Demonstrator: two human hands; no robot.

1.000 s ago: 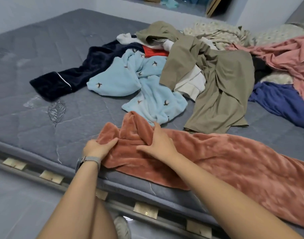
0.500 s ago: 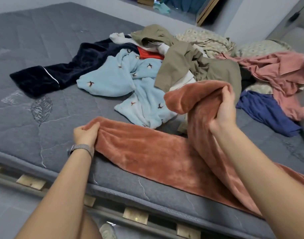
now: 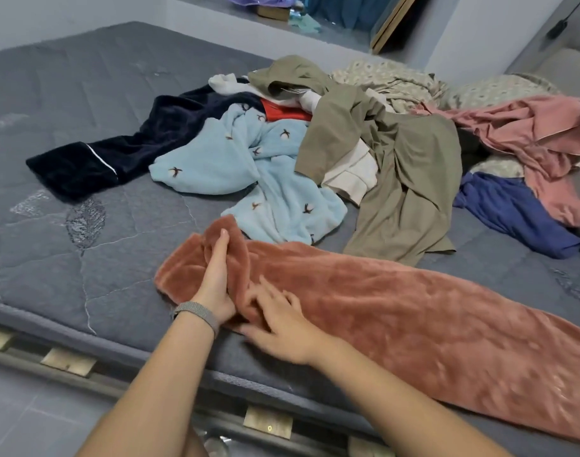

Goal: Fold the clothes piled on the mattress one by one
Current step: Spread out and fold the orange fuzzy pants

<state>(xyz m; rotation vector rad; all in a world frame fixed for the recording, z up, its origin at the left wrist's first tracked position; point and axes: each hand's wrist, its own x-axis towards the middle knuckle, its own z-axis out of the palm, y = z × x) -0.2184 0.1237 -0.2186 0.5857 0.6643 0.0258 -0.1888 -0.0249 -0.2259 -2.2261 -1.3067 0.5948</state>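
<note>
Here I see the rust-coloured plush fleece garment (image 3: pixel 397 311) stretched along the near edge of the grey quilted mattress (image 3: pixel 84 258). My left hand (image 3: pixel 216 275) lies flat with straight fingers on its folded left end. My right hand (image 3: pixel 278 328) rests beside it, fingers spread loose on the fleece, gripping nothing.

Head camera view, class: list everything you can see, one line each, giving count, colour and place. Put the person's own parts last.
mattress: one, grey, quilted, under everything
fleece garment: one, rust-pink, flat along the near edge
fleece top: one, light blue with small motifs, pile's front
velvet garment: one, navy, pile's left
khaki garment: one, olive, pile's middle
pink garment: one, dusty pink, far right
blue garment: one, royal blue, right
left hand: flat on the fleece garment's left end, watch-banded wrist
right hand: fingers spread, pressing the fleece beside it
</note>
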